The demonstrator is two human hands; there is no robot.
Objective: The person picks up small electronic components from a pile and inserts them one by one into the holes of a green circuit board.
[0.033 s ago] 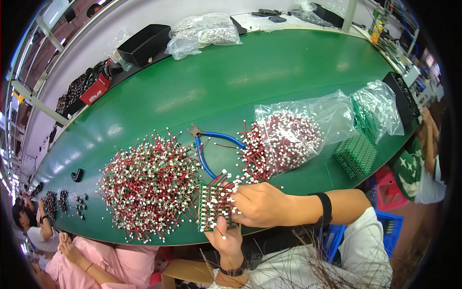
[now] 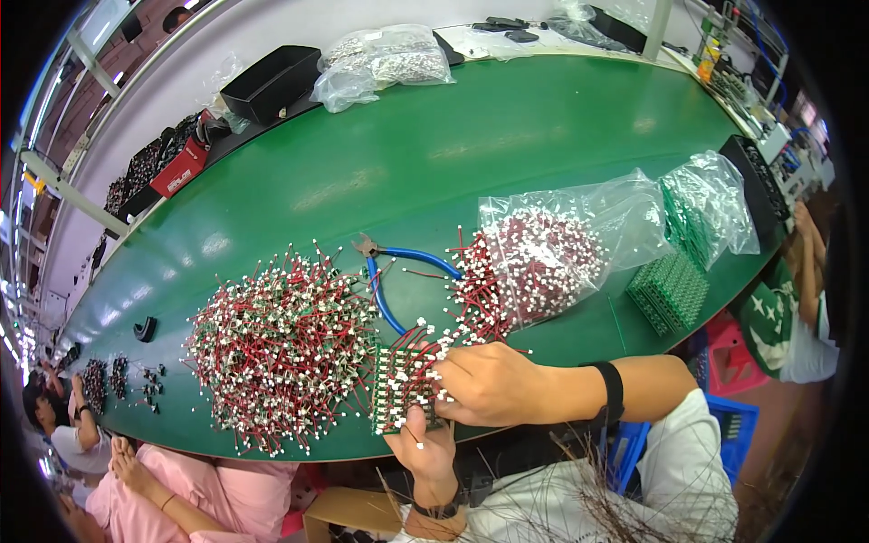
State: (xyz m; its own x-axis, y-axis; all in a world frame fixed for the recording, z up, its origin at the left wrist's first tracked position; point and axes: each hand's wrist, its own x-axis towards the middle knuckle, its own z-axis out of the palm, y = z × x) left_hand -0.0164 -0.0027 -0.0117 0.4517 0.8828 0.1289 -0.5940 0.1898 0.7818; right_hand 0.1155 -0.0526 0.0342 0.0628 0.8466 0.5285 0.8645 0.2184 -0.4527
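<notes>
My left hand [image 2: 425,454] grips the near end of a green circuit board panel [image 2: 385,398], with the thumb on top. Rows of small parts and red wires with white connectors cover the panel, which sits at the table's near edge. Over the panel's right side, my right hand [image 2: 489,385] is closed with its fingers curled down; whatever it pinches is hidden. Left of the panel rises a heap of small wired boards [image 2: 281,353] with red leads and white plugs. Beyond it lie blue-handled pliers [image 2: 378,290], jaws pointing away. Red connector wires [image 2: 543,271] spill from a clear bag [image 2: 625,213].
At the right stand stacked green board panels [image 2: 670,291], beside a crumpled plastic bag [image 2: 724,204] and a black tray [image 2: 756,181]. A black bin [image 2: 272,83] and a filled bag [image 2: 389,61] line the far edge. A person in pink [image 2: 181,489] sits at left.
</notes>
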